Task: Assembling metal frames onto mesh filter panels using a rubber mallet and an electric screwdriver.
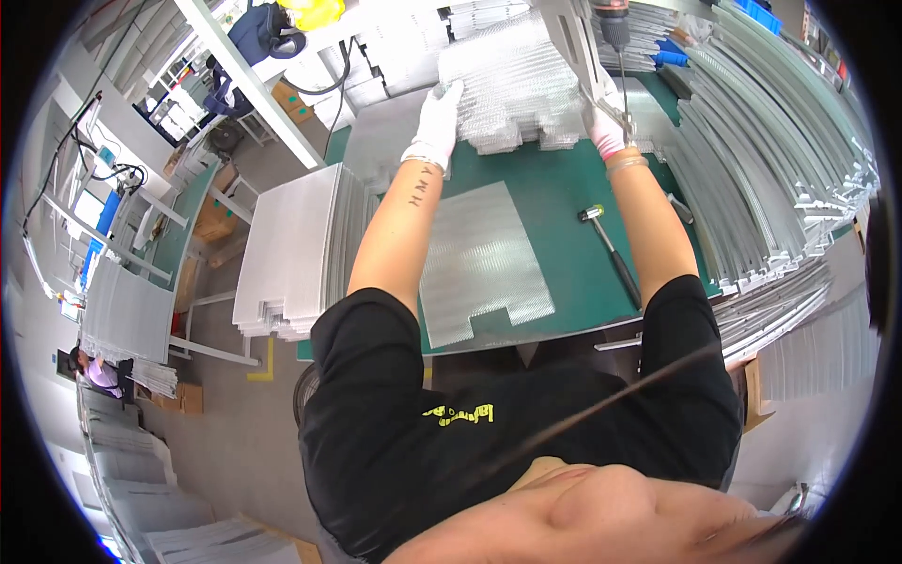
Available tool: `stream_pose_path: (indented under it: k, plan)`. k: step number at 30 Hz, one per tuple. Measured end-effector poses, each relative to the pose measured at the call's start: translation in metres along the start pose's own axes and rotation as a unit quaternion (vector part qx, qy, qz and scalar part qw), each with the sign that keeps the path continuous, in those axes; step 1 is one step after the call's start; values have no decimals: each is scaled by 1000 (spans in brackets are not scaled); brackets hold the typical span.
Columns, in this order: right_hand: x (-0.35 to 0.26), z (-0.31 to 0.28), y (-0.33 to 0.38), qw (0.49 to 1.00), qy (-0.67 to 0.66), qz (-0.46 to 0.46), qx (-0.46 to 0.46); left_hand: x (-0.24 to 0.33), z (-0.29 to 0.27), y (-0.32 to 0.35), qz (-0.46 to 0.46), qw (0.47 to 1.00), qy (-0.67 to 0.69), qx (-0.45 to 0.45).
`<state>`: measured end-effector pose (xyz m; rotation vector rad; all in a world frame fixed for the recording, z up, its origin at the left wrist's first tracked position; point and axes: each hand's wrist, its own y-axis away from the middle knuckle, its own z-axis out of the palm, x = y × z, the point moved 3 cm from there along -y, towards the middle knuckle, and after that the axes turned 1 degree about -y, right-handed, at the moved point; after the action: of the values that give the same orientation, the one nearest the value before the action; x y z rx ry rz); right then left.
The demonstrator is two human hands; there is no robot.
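A stack of thin silver mesh sheets (507, 80) with notched near edges is at the far side of the green work table (564, 202). My left hand (435, 124), in a white glove, is closed on the left edge of the stack. At its right edge is my right hand (604, 130), also gloved, gripping that side; a metal bar (575, 56) partly hides its fingers. One loose mesh sheet (484, 258) with a cut-out lies flat nearer to me. Between it and my right forearm rests a mallet (613, 249) with a black handle.
A power screwdriver (613, 26) hangs with its long bit close to my right hand. Tall stacks of sheets stand to the left (287, 240), and long metal strips (752, 160) pile up at right. A person (99, 371) is far off at left.
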<state>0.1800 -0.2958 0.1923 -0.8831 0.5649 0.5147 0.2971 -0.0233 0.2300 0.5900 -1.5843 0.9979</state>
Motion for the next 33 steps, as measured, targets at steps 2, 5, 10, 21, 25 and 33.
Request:
stream_pose_path:
  k: [2, 5, 10, 21, 25, 33]
  plan:
    - [-5, 29, -3, 997, 73, -15, -10, -29, -21, -32, 113, 987, -40, 103]
    - [-5, -10, -17, 932, 358, -49, 31, -18, 26, -47, 223, 919, -230, 231]
    - [18, -10, -32, 704, 710, 17, -12, -22, 36, -70, 187, 869, -417, 188]
    - [-52, 14, -4, 929, 353, -42, -107, 0, -7, -35, 81, 988, 126, 45]
    - [-84, 72, 87, 878, 459, 35, -127, 22, -35, 117, 171, 936, -256, 170]
    - [-56, 74, 275, 812, 540, 83, -208, -41, -35, 338, -60, 902, -392, 172]
